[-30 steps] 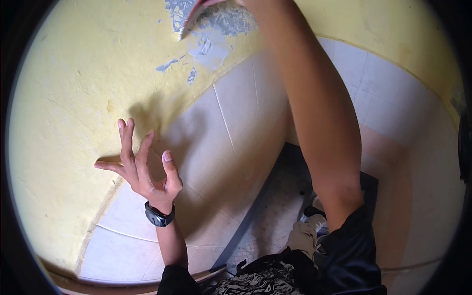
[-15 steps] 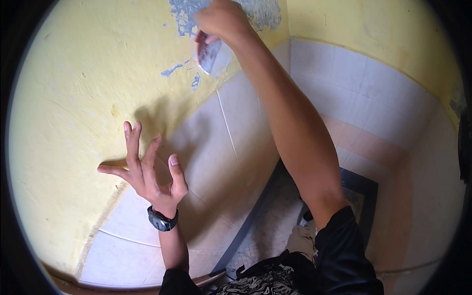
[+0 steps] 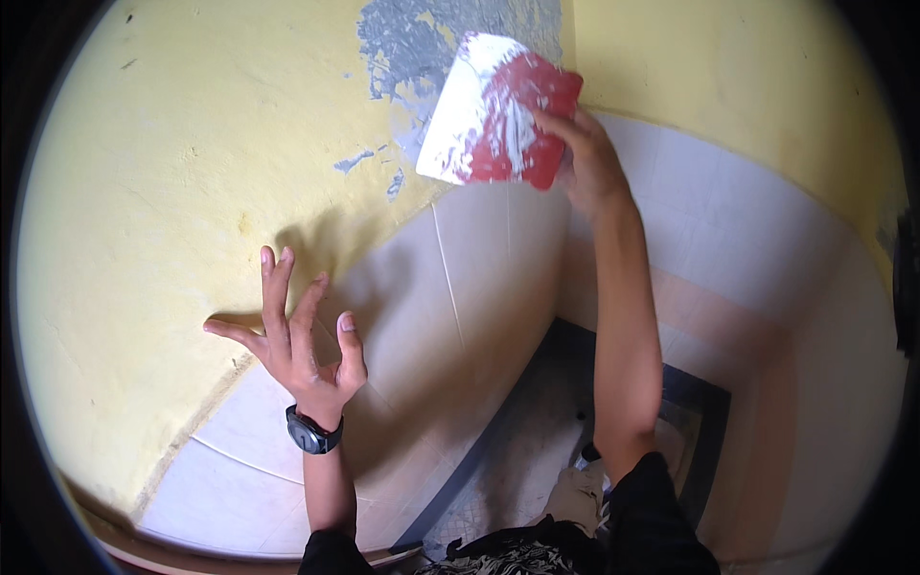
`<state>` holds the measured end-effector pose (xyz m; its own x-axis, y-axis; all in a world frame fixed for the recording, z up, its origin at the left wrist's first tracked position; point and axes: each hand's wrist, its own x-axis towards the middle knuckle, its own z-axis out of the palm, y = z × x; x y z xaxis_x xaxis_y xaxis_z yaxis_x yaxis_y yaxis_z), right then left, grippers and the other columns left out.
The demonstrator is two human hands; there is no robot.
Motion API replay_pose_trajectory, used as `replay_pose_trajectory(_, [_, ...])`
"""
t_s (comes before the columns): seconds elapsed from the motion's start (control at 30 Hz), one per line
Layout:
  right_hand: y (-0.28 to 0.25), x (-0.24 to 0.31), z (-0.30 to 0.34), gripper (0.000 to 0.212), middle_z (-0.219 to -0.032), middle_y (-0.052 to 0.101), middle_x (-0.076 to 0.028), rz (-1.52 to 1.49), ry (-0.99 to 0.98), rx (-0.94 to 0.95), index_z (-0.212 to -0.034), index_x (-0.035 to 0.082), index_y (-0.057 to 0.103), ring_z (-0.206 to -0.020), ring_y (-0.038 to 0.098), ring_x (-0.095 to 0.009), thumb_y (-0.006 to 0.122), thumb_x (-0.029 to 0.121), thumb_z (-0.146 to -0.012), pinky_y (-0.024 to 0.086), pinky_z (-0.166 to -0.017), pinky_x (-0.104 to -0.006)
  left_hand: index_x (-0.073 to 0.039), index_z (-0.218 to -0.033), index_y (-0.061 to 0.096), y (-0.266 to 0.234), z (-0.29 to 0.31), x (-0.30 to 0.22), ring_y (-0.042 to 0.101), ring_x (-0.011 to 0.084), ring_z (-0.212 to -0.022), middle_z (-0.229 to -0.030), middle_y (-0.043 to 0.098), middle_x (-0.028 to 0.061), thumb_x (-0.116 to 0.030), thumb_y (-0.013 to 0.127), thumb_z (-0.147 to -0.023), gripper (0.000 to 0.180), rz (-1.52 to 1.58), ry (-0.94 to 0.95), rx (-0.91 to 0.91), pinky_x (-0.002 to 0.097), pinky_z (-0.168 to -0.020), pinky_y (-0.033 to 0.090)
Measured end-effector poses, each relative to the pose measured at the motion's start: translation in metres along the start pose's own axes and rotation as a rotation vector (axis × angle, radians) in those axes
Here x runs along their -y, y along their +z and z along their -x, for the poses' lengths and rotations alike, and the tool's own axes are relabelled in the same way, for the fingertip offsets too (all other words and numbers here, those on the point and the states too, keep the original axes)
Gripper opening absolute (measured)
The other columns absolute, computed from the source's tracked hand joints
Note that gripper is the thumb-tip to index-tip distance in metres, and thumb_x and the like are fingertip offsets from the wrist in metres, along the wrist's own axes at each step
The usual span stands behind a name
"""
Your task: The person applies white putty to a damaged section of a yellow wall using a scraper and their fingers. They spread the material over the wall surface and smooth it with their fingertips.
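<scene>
A flat red plate (image 3: 541,96) is held up at the far side of the scene, in front of the yellow wall (image 3: 144,192) and close to the corner. It is grasped along its right edge by the fingers of the right hand (image 3: 596,163), and its broad face is thickly smeared with white paste (image 3: 455,125), most heavily toward the left edge. Whether the plate touches the wall cannot be told. Nothing is held by the left hand (image 3: 311,362): its fingers are spread and released, raised just beside the wall at the left, and contact with the wall cannot be made out. A dark watch (image 3: 313,431) is worn on the left wrist.

As far as can be judged, the work on the wall is only partly done. A large grey patch (image 3: 402,43) is left bare of yellow at the far end, its edges ragged and its lower part paler. Two small grey spots (image 3: 355,161) (image 3: 396,183), nearer and lower, are also uncovered. How much of the patch has been coated with paste cannot be told, as part of it is hidden behind the plate. The paste on the plate appears not to be used up. Below the wall, the pale tiles (image 3: 494,268) are seen without any clear smear.
</scene>
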<state>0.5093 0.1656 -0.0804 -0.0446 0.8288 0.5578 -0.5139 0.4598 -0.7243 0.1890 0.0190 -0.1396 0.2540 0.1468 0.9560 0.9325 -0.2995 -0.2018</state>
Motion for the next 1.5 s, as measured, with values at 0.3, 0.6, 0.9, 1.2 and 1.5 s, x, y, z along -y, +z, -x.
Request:
replay_pose_trajectory(0.3, [-0.011,-0.018,0.016,0.038,-0.118,0.066,-0.005,-0.093,-0.2,-0.025,-0.129,0.0,0.06,-0.107,0.063,-0.014,0.067,0.017,-0.096,0.048,-0.096,-0.0304,-0.008,-0.109,0.072,-0.001,0.001,-0.002,0.048,0.0362,-0.143,-0.144,0.06,0.0136,-0.019,0.063,-0.083,0.03,-0.096,-0.048,0.075,0.0655,-0.118,-0.019])
replay_pose_trajectory(0.6, [0.007,-0.049,0.127,0.034,-0.125,0.065,-0.007,-0.462,0.034,-0.228,-0.129,0.003,0.058,-0.117,0.063,-0.018,0.064,0.008,-0.096,0.047,-0.105,-0.0379,0.004,-0.132,0.059,0.012,0.036,-0.079,0.067,0.03,-0.105,-0.115,0.068,0.0187,-0.034,0.071,-0.092,0.057,0.804,-0.374,0.218,0.0436,-0.096,0.052])
replay_pose_trajectory(0.9, [0.01,-0.095,0.242,0.036,-0.129,0.063,-0.011,-0.089,0.196,-0.396,-0.132,-0.002,0.062,-0.117,0.061,-0.017,0.067,0.003,-0.096,0.049,-0.101,-0.0383,-0.002,-0.123,0.064,0.032,0.107,-0.15,0.052,0.0028,-0.081,-0.101,0.064,-0.0019,-0.015,0.06,-0.106,0.022,1.577,-1.248,0.262,0.0207,-0.069,0.042])
replay_pose_trajectory(1.2, [0.009,-0.068,0.234,0.088,-0.159,0.023,-0.036,1.432,-0.217,0.137,-0.156,0.01,0.041,-0.144,0.031,-0.052,0.064,0.062,-0.089,0.021,-0.109,-0.0774,0.002,-0.12,0.065,-0.007,0.122,-0.141,0.058,0.004,-0.087,-0.103,0.069,0.0015,-0.011,0.062,-0.104,0.021,1.361,-1.221,0.392,0.0222,-0.075,0.046])
replay_pose_trajectory(1.5, [0.028,-0.092,0.239,0.086,-0.159,0.022,-0.036,1.436,-0.137,0.143,-0.155,0.006,0.041,-0.145,0.029,-0.052,0.063,0.058,-0.091,0.017,-0.11,-0.0776,0.003,-0.122,0.064,-0.013,0.131,-0.139,0.061,0.0066,-0.094,-0.107,0.07,0.0042,-0.006,0.06,-0.104,0.021,1.317,-1.194,0.493,0.0242,-0.082,0.05])
